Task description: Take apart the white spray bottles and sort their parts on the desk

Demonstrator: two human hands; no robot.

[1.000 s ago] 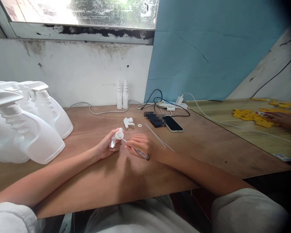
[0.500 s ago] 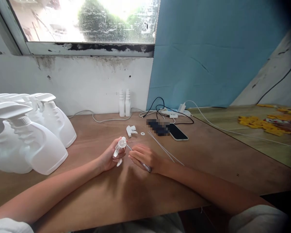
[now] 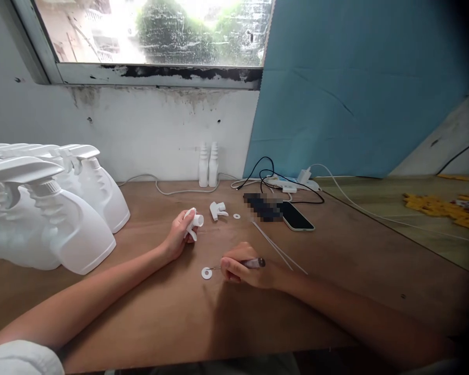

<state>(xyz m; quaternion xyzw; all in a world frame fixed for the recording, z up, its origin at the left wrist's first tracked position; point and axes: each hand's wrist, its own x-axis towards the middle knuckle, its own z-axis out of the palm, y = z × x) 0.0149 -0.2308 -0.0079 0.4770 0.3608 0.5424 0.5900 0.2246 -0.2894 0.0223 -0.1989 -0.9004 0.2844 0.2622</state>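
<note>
My left hand (image 3: 177, 237) is closed round a white trigger spray head (image 3: 194, 221), whose round collar points right. My right hand (image 3: 244, 264) grips a thin screwdriver (image 3: 255, 263) by its clear, dark-ended handle. Its slim shaft points left, and the tip meets a flat white ring washer (image 3: 207, 273) low over the table; whether the washer rests on the wood or hangs on the tip I cannot tell. Beyond my hands lie a second trigger spray head (image 3: 218, 210) and another small washer (image 3: 236, 216).
White spray bottles (image 3: 84, 229) crowd the left side. Two slim white bottles (image 3: 208, 165) stand by the wall. A phone (image 3: 298, 217), a power strip (image 3: 287, 183) with cables, and two thin white tubes (image 3: 278, 246) lie to the right on the brown table (image 3: 160, 323).
The screwdriver has come away from the spray head and moved down toward me, with a washer now at its tip. My left hand has turned the spray head and shifted slightly away.
</note>
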